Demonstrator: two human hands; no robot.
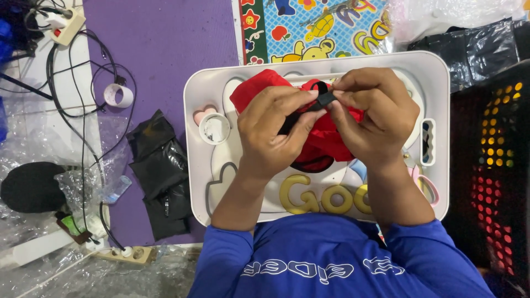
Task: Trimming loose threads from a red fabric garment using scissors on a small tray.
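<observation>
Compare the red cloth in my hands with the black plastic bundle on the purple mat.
The red cloth is held over the white tray by both hands; the black plastic bundle lies untouched on the purple mat. The cloth is matte, the bundle glossy. Both are crumpled.

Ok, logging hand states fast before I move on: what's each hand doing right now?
Left hand: closed, pinching the black strap of the red cloth.
Right hand: closed, pinching the same black strap from the other side.
</observation>
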